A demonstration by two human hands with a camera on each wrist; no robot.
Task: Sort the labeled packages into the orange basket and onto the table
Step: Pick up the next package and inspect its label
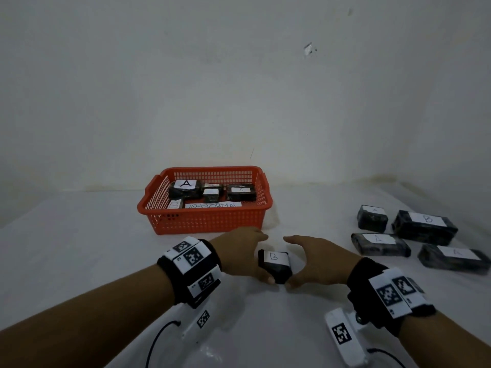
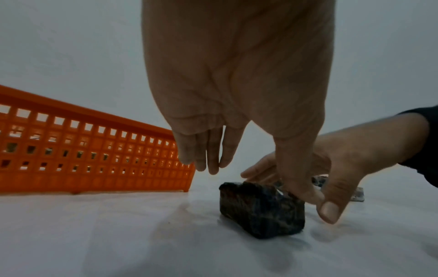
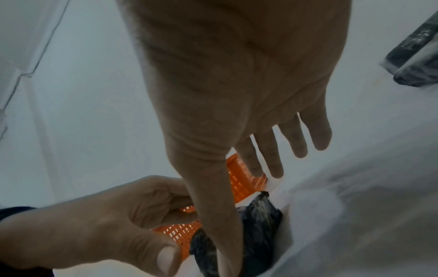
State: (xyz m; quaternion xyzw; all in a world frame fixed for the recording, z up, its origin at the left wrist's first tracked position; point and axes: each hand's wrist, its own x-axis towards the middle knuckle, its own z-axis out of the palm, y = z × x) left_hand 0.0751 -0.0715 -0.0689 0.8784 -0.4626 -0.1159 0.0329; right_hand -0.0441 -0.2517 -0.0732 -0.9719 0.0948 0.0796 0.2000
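A small black package with a white label B lies on the white table, in front of the orange basket. My left hand arches over its left side and my right hand over its right. In the left wrist view the left fingers hang straight above the table, clear of the package, and only the thumb touches its top edge. In the right wrist view the right fingers are spread straight and the thumb lies along the package. Neither hand grips it.
The basket holds several black packages marked A, one marked B and a paper strip reading ABNORMAL. Several more packages lie on the table at the right, one marked B and the others A. A white wall stands close behind.
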